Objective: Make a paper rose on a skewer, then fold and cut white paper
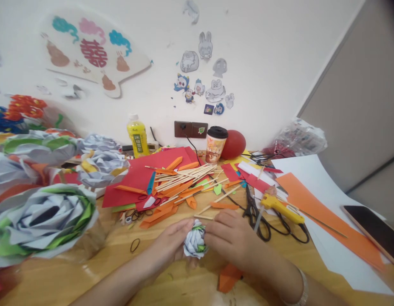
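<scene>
A small paper flower (195,241), white with green petals, is between my two hands above the wooden table. My left hand (175,241) is closed around its left side and underside. From the right, my right hand (232,238) pinches the flower's edge with fingertips and thumb together. An orange folded paper piece (229,277) lies under my right forearm, partly covered by it. Just beyond my hands are a bundle of thin wooden sticks (184,178) and several orange paper strips.
Black scissors (252,210) and a yellow glue gun (281,206) lie to the right, near a phone (373,229) on white and orange paper. Large paper flowers (50,216) crowd the left. A drink bottle (137,137) and a paper cup (215,145) stand by the wall.
</scene>
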`<state>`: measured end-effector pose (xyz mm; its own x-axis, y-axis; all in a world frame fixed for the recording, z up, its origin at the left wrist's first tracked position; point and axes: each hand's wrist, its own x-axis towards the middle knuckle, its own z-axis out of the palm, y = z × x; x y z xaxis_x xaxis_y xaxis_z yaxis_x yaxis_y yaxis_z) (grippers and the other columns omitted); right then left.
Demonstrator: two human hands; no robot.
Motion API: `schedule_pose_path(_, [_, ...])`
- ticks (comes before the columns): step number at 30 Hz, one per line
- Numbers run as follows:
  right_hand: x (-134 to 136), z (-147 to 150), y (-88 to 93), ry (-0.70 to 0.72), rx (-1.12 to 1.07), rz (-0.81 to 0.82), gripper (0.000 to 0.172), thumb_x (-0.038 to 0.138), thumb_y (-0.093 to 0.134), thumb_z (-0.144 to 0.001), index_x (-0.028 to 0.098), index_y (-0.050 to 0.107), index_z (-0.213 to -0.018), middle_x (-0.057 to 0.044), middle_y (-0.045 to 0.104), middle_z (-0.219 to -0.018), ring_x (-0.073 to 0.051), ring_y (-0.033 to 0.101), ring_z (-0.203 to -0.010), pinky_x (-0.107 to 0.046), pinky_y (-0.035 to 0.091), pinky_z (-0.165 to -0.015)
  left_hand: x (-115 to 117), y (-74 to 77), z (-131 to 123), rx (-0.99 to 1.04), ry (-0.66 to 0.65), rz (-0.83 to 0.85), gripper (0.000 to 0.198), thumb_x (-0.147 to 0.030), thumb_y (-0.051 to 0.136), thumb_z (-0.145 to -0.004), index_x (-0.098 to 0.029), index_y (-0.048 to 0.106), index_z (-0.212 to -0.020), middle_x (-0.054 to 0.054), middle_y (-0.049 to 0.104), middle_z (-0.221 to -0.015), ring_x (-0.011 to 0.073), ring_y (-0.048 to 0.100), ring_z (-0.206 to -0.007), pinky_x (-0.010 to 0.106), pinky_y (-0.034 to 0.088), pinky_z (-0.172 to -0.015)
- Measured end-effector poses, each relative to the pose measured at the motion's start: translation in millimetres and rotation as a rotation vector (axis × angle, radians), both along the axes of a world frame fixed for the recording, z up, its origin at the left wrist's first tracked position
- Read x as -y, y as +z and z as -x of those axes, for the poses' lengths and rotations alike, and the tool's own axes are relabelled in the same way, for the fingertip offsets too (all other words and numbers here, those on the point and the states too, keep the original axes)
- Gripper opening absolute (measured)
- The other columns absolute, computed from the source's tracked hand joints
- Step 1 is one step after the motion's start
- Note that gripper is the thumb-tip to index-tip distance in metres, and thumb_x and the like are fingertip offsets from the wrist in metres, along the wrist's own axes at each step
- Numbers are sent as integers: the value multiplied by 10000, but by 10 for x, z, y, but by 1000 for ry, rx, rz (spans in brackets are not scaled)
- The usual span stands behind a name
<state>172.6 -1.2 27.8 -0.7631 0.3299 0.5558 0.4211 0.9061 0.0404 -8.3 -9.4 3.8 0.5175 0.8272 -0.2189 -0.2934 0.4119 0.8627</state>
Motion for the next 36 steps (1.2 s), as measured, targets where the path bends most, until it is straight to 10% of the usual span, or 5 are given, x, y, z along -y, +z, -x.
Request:
schedule_pose_path(8, [4, 47, 46, -112, -336, 825, 107, 253, 626, -750, 171, 615, -683, -2, 573, -710, -129, 530, -713, -262, 423, -682, 0, 12, -3, 28, -39, -20, 318, -414, 553, -760, -152, 624, -925, 27, 586, -697, 133, 516, -590, 263, 457, -522])
schedule_pose_path(17, [0, 38, 85, -180, -22, 321, 144, 209, 532, -807, 192, 623, -697, -18, 609, -658, -151, 460, -670, -313, 314, -661, 6, 8, -9, -25, -22, -44, 343, -431, 541, -764, -151, 615, -947, 22, 580, -698, 119, 501, -558, 264, 433, -541])
schedule_pose_path(27, [1, 5, 87, -151, -193, 845, 45, 176, 638, -726, 177, 650, -683, 11, 613, -684, -127, 533, -699, -258, 397, -694, -5, 11, -12, -55, -72, -54, 313, -439, 535, -763, -141, 589, -841, 24, 571, -694, 124, 512, -578, 262, 447, -546])
schedule_pose_path(36, [0, 37, 76, -178, -164, 796, 71, 136, 654, -696, 167, 615, -646, 26, 560, -645, -118, 506, -654, -245, 387, -654, 14, 33, -19, -50, -44, -61, 321, -419, 549, -761, -127, 595, -887, 30, 574, -708, 127, 515, -592, 268, 456, -551])
